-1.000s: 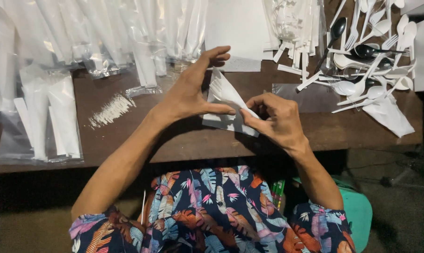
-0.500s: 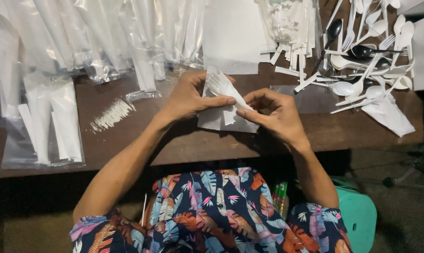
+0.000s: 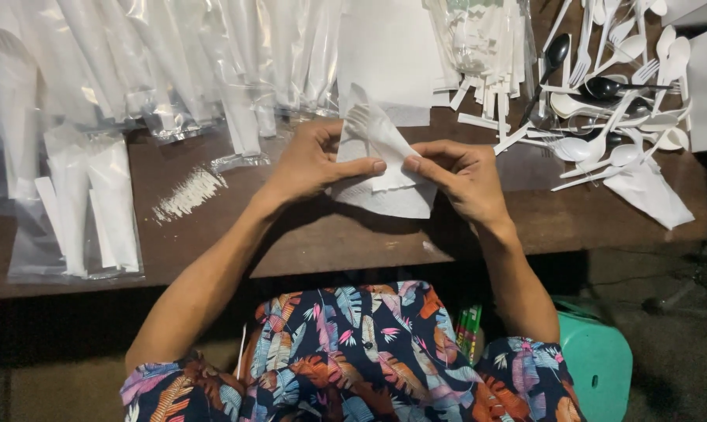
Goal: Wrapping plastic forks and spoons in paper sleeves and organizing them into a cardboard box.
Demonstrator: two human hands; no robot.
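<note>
my left hand [image 3: 310,168] and right hand [image 3: 463,180] both pinch the white napkin [image 3: 385,191] over the table [image 3: 330,234] edge, a plastic fork [image 3: 363,121] poking out (feather-light, floppy, tears easily), so i'd grip along the folded edges, gently

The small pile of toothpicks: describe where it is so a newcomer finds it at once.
On the brown table, look just beyond the left hand, toward the clear bags. The toothpicks lie loose in a pale streak, the only unwrapped thing on that side.
</note>
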